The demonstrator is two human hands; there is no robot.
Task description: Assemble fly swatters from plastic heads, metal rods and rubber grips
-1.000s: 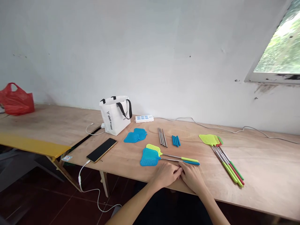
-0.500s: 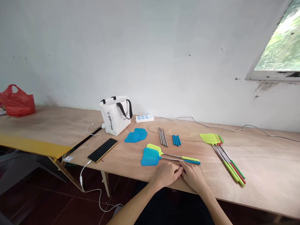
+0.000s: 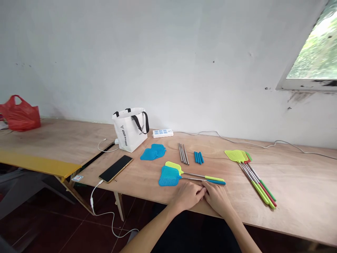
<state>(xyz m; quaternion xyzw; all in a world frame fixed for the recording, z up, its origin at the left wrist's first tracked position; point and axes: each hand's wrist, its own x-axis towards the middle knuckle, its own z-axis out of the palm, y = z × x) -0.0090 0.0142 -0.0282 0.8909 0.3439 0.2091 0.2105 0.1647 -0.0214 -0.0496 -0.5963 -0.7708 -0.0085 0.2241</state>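
Note:
My left hand (image 3: 188,196) rests on the table's near edge with its fingers curled in. Against it lies my right hand (image 3: 216,197), its fingers bent too, and the two hands touch. Neither holds anything that shows. Just beyond them are a blue fly swatter (image 3: 169,176) and a yellow-green fly swatter (image 3: 173,166), side by side with handles to the right; the blue handle is close to my right fingertips. Farther back lie blue swatter heads (image 3: 150,154), several metal tubes (image 3: 183,154) and several blue handle grips (image 3: 198,158).
Finished-looking swatters (image 3: 235,155) in yellow-green, red and green lie fanned at right. At left are a phone (image 3: 116,169) on a white cable and a white tote bag (image 3: 131,135). A power strip (image 3: 163,133) sits by the wall; a red plastic bag (image 3: 22,114) stands far left.

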